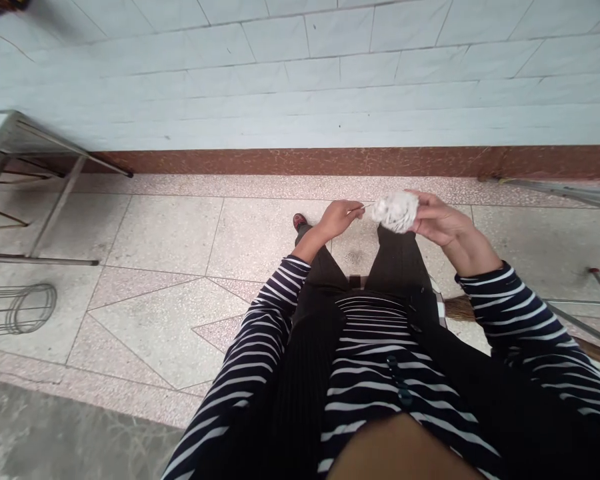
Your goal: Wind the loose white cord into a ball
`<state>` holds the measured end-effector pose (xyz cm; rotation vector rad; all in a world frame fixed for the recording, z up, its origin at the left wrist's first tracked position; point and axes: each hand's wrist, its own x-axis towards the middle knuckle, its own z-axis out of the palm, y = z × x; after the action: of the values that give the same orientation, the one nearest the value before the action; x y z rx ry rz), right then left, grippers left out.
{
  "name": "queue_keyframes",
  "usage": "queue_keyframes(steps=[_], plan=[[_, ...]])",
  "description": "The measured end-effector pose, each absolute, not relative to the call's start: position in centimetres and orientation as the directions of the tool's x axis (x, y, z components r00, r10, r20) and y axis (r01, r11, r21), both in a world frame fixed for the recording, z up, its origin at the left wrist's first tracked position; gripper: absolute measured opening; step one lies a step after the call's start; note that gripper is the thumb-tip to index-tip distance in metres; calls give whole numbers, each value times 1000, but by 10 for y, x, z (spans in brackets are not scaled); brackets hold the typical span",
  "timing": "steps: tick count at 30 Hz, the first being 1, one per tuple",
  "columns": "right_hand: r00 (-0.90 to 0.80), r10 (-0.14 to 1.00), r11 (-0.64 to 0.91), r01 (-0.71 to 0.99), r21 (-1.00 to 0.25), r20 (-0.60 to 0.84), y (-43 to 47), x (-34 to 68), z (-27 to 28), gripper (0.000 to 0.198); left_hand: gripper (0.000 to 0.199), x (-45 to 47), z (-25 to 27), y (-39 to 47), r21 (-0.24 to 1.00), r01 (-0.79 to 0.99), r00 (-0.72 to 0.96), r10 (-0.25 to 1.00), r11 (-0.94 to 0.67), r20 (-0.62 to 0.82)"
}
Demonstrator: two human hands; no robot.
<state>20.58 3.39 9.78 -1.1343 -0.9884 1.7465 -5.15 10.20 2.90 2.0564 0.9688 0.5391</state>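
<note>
In front of my lap, my right hand (441, 223) is closed on a white, bunched, fibrous bundle (396, 211) that looks like wound yarn. Its fingers wrap the bundle's right side, and the palm turns up. My left hand (341, 219) is to the left of the bundle, fingertips pinched together. From that pinch a thin pale strand (366, 205) runs towards the bundle. A small gap separates the left fingers from the bundle. Whether the strand joins the bundle is too fine to make out.
A metal-legged table (75, 177) stands at the left by the tiled wall (280, 93). Below it lies a round wire frame (33, 308) on the floor. Broom bristles (459, 309) show near my right forearm. Metal bars (565, 190) lie at the right edge.
</note>
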Motion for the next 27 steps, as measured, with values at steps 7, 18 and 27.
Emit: queue_keyframes(steps=[7,18,27], plan=[[300,943,98,162,-982,143,85,208,80,36,26,-36,16,75,968,233,694,713,-91,-100],[-400,751,-356,425,-832,-526,63,189,60,30,26,-63,61,95,696,477,759,651,-536,-19],[-585,689,-572,-77,-817,-428,50,217,47,43,35,-69,51,91,682,422,784,619,-598,57]])
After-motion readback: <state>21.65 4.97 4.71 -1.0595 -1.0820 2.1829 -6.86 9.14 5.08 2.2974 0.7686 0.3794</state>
